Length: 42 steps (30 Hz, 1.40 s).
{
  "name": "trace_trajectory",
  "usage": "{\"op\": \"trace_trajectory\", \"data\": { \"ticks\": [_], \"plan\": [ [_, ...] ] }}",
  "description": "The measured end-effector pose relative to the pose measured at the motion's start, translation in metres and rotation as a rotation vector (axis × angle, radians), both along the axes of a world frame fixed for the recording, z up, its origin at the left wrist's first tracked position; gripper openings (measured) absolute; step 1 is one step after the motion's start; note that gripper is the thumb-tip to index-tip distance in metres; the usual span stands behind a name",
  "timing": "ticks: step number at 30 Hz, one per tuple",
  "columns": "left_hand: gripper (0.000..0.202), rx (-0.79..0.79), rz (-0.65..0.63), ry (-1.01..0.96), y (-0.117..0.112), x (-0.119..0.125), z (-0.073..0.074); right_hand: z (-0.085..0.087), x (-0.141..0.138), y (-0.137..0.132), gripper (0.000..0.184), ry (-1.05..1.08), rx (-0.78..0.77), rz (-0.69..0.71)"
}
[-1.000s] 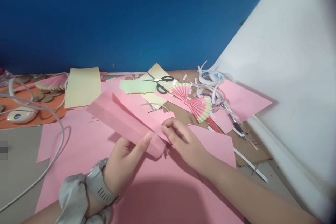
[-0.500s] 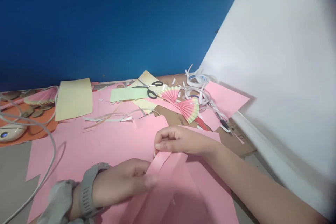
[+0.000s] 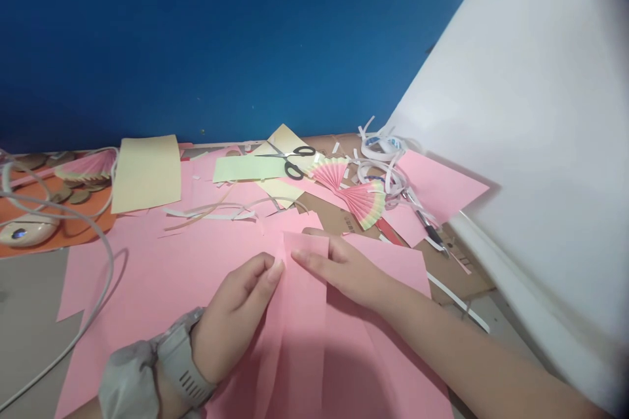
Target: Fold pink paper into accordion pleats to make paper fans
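Both hands hold a folded sheet of pink paper (image 3: 304, 301) near its far edge, raised over larger pink sheets (image 3: 162, 275). My left hand (image 3: 240, 308), with a grey band on the wrist, is closed, its thumb and forefinger pinching the paper's left side. My right hand (image 3: 344, 268) grips the upper right part, thumb in front and fingers partly hidden behind. Beyond the hands lie a pleated pink fan (image 3: 363, 203) with yellow-green edges and black-handled scissors (image 3: 293, 170).
White paper strips (image 3: 378, 160), a pen (image 3: 430, 232) and a pink square (image 3: 437, 186) lie at right on cardboard. A yellow sheet (image 3: 147, 173) and green strip (image 3: 248, 169) sit at the back. At left are a mouse (image 3: 29, 230), a cable (image 3: 105, 294) and coins (image 3: 81, 196).
My left hand has moved up to the paper's far edge and now pinches it. The folded paper has turned more upright, and my right hand's thumb has shifted onto its front.
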<state>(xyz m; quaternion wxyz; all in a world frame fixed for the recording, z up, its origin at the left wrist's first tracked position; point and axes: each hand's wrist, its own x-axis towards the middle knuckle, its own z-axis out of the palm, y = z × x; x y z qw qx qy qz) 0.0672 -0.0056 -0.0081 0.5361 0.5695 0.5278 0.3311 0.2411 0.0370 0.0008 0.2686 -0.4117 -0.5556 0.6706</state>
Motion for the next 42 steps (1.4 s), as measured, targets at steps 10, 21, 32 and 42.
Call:
{"op": "trace_trajectory", "data": {
  "ticks": [10, 21, 32, 42],
  "plan": [
    [0.032, 0.071, 0.062, 0.140, 0.002, -0.001, -0.003, -0.001, -0.001, -0.004, 0.018, 0.054, 0.061, 0.052],
    [0.035, 0.014, 0.115, -0.027, -0.003, 0.000, -0.001, 0.003, -0.011, -0.013, 0.014, 0.034, -0.021, 0.042],
    [0.029, -0.106, 0.123, -0.182, -0.001, 0.001, 0.000, 0.009, -0.008, -0.011, 0.008, -0.093, -0.005, 0.149],
    [0.038, -0.100, 0.166, -0.251, 0.001, 0.000, -0.002, 0.009, -0.004, -0.010, 0.012, -0.060, 0.002, 0.234]
  ]
}}
